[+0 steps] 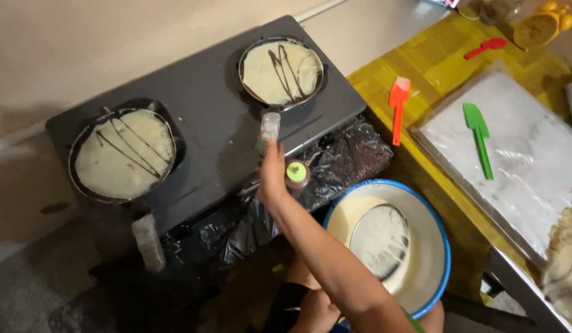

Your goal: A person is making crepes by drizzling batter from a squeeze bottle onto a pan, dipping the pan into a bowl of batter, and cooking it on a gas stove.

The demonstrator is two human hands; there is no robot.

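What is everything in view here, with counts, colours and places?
stove: 1, dark grey, left of centre
pans: 2, dark, each holding a pale crepe with brown drizzle, on the stove
pan handles: 2, wrapped in clear film, pointing toward the person
bottle: 1, brown with green cap, by the stove's front edge
black bag: 1, right of the stove
bowl: 1, blue rim, pale batter and a round metal piece inside, lower centre
table: 1, yellow cover, right
tray: 1, film-covered, on the table
spatulas: 3, orange, green, red; the green one on the tray
right hand: raised beside the bottle; grip unclear
left hand: bottom edge, low near the body
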